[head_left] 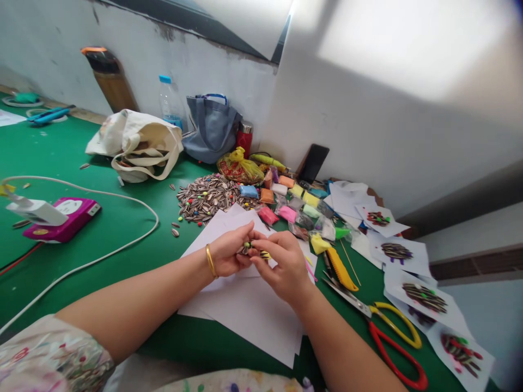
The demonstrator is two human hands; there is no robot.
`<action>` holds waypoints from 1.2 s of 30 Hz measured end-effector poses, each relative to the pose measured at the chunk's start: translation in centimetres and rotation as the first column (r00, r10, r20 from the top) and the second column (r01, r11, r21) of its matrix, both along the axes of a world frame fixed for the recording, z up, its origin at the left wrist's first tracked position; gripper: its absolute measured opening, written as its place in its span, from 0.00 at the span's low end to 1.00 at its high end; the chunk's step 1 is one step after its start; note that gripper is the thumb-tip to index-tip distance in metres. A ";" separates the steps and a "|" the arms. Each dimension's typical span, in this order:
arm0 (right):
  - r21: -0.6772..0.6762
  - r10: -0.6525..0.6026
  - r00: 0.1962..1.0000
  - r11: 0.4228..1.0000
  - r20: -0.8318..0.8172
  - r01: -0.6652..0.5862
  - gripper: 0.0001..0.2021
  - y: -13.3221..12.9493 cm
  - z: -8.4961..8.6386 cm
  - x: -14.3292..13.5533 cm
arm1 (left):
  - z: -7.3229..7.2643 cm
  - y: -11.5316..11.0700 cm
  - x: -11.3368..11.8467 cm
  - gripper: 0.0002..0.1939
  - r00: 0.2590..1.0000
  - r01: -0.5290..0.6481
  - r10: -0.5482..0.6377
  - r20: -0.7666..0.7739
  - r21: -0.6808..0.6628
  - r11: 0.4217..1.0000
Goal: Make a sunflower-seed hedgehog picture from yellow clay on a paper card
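Observation:
My left hand [232,249], with a gold bangle at the wrist, is closed around a small seed-and-clay piece [263,254] showing dark stripes and yellow and green bits. My right hand [283,262] pinches at the same piece from the other side, and its fingers partly hide it. Both hands are held over overlapping sheets of white paper [249,313]. Beyond them lies a heap of striped sunflower seeds [212,196] mixed with small coloured balls. Bagged blocks of coloured clay, among them a pink one [287,213], lie to its right.
Scissors [370,311] with red and yellow handles and a yellow utility knife [341,269] lie at right. Seed figures on paper [425,298] line the right edge. A cloth bag [134,144], purple power box [65,220] and white cable [122,253] occupy the left.

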State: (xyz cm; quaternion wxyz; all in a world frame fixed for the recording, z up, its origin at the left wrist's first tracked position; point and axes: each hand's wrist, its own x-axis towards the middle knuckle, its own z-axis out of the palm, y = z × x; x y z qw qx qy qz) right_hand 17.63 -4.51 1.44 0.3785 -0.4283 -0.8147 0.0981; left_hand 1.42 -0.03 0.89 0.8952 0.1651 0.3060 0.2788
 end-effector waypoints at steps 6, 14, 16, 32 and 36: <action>-0.010 0.022 0.998 1.000 0.055 -0.022 0.06 -0.4 -0.6 -1.4 | -0.2 -0.7 0.9 0.22 0.996 -0.021 0.024 -0.086 0.027 0.999; -0.131 -0.123 0.944 0.988 -0.306 0.087 0.11 0.2 0.0 0.7 | 0.8 -0.7 0.4 0.13 0.996 -0.027 0.030 -0.078 0.039 0.999; -0.187 -0.199 0.932 0.971 -0.304 0.146 0.11 1.1 -0.4 1.8 | 0.8 -0.3 0.1 0.12 0.991 -0.057 0.071 -0.116 0.117 0.991; -0.593 0.079 0.982 0.804 0.174 0.041 0.04 2.5 -0.1 4.6 | -1.3 2.0 -0.8 0.12 0.894 -0.037 0.210 -0.396 0.401 0.915; -0.571 0.211 0.923 0.821 0.321 0.011 0.06 1.3 0.8 3.3 | -1.8 2.3 -0.8 0.12 0.876 -0.019 0.213 -0.432 0.411 0.911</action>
